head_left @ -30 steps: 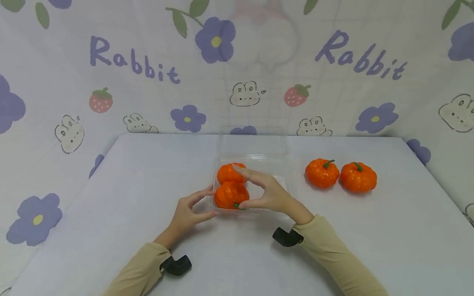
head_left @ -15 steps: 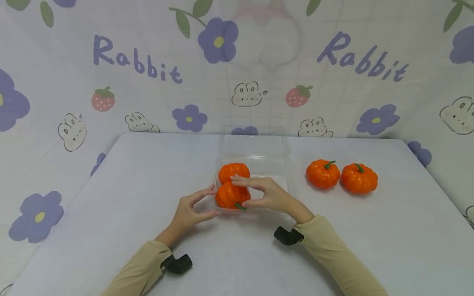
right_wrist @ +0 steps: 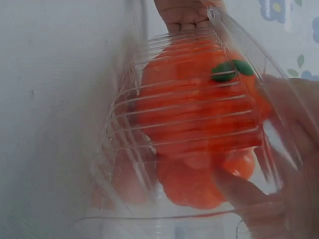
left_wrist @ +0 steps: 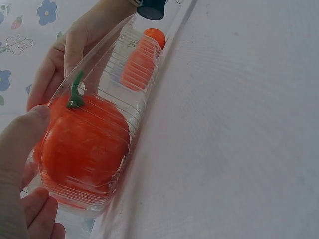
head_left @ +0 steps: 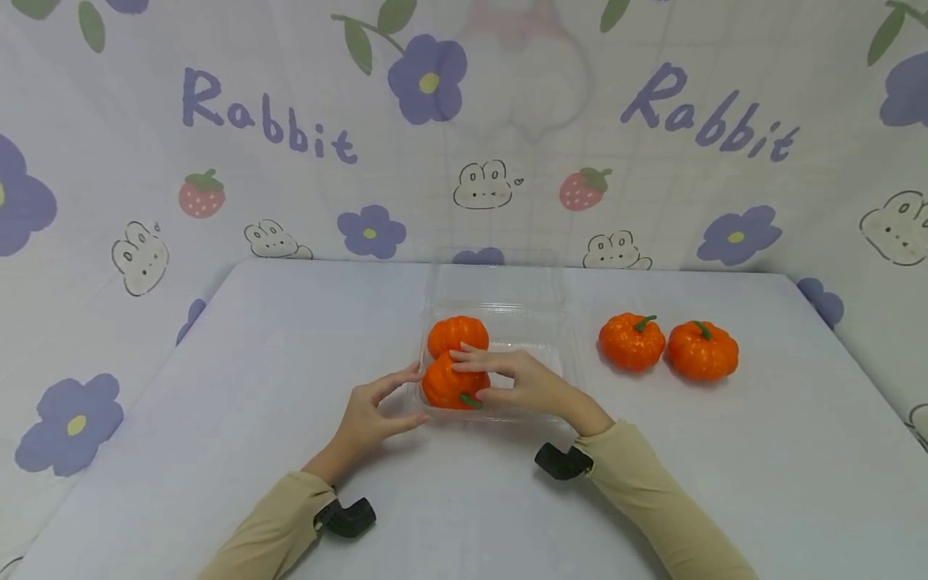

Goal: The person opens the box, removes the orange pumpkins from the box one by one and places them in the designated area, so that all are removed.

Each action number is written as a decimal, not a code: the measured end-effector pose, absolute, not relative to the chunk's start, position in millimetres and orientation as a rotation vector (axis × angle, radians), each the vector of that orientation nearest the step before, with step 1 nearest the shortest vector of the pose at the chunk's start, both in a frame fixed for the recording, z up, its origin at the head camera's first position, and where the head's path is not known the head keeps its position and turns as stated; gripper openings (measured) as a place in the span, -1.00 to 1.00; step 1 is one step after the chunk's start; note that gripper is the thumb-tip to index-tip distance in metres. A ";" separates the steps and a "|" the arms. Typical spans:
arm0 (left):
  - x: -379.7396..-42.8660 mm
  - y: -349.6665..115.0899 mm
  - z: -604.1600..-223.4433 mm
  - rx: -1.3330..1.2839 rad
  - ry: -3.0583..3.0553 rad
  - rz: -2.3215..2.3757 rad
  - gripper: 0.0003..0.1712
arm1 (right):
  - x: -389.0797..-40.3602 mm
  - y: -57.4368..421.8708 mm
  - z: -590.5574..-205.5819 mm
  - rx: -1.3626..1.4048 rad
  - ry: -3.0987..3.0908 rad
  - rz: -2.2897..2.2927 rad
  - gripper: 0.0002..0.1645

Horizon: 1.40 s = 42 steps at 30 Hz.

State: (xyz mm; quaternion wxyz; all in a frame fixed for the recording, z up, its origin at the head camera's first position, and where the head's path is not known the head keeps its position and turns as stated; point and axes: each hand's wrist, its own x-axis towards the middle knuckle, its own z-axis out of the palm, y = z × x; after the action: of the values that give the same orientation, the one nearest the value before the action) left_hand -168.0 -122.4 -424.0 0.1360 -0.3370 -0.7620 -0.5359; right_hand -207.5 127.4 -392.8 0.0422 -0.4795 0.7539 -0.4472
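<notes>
A clear plastic clamshell box lies in mid-table, its lid raised at the back. Two orange toy pumpkins sit in its left half: a rear pumpkin and a front pumpkin whose green stem points toward the near right. My left hand holds the box's front left corner, thumb at the front and fingers on the side. Reaching in from the right, my right hand has its fingers over the front pumpkin and its thumb by the stem. In the left wrist view, the front pumpkin shows through the ribbed wall.
Two more orange pumpkins, a nearer-to-box one and an outer one, stand side by side right of the box. A white cloth covers the table. Behind hangs a printed curtain with rabbits and flowers.
My right hand's fingers have come down from the rear pumpkin onto the front one, nearer the thumb. The left hand stays at the box corner.
</notes>
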 end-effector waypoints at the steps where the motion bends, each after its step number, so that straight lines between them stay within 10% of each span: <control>1: -167.9 -122.4 -423.3 -0.975 -2.208 -1.549 -0.48 | -210.4 127.7 -396.1 -1.461 2.310 -1.354 -0.50; 42: -167.6 -122.0 -422.9 -0.970 -2.203 -1.560 -0.47 | -213.5 129.6 -396.1 -1.449 2.667 -1.140 -0.13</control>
State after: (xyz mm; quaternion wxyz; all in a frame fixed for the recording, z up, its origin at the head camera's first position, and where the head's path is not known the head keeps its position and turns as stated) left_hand -167.6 -122.0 -422.9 0.1363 -0.3351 -0.7609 -0.5387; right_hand -213.5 129.6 -396.1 -0.0501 -0.4463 0.8216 -0.3511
